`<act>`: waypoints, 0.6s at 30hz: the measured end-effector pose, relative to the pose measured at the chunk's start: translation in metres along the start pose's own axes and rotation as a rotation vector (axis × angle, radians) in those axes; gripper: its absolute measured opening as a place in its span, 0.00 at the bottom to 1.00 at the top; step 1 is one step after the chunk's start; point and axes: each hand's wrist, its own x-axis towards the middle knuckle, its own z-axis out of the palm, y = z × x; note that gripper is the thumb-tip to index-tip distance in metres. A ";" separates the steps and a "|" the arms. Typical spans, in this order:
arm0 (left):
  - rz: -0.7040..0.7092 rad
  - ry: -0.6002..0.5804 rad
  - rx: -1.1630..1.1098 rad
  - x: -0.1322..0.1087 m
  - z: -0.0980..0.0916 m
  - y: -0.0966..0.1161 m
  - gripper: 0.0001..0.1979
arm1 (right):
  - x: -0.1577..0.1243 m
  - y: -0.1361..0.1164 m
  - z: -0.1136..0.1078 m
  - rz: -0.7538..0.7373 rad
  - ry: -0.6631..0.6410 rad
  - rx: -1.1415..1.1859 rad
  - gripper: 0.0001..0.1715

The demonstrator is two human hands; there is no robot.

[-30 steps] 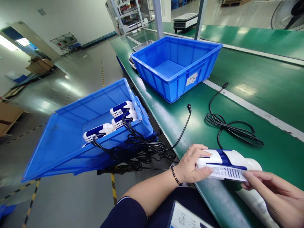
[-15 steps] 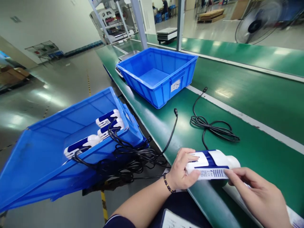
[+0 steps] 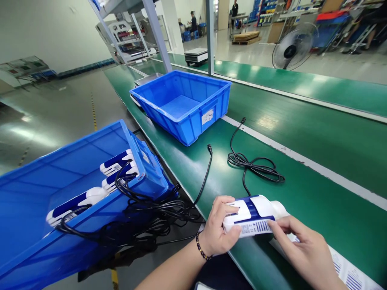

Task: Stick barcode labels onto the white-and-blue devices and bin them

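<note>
A white and blue device (image 3: 256, 209) lies on the green belt (image 3: 302, 193) near its front edge. My left hand (image 3: 219, 227) is wrapped round the device's left end. The fingers of my right hand (image 3: 305, 251) press a barcode label (image 3: 255, 228) flat against the device's near side. A black cable (image 3: 255, 167) runs from the device and lies coiled on the belt behind it. A strip of label backing (image 3: 347, 272) lies on the belt under my right hand.
A tilted blue bin (image 3: 60, 193) at the left holds three similar devices (image 3: 116, 169) with black cables hanging over its rim. An empty blue bin (image 3: 181, 102) stands on the belt farther off. A fan (image 3: 292, 50) and distant people stand beyond.
The view has swung up and right. My right hand has slid left along the label, pressing it onto the device. My left hand keeps its hold on the device's end.
</note>
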 end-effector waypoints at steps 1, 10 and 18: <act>0.000 -0.001 0.001 0.000 0.000 0.000 0.19 | 0.000 0.001 0.000 0.004 0.000 -0.004 0.18; 0.006 0.004 0.008 0.000 0.001 0.001 0.19 | -0.002 0.008 0.004 -0.081 0.020 -0.150 0.16; -0.032 0.025 0.020 -0.001 -0.003 -0.006 0.17 | 0.013 0.000 -0.029 -0.143 0.253 -0.736 0.25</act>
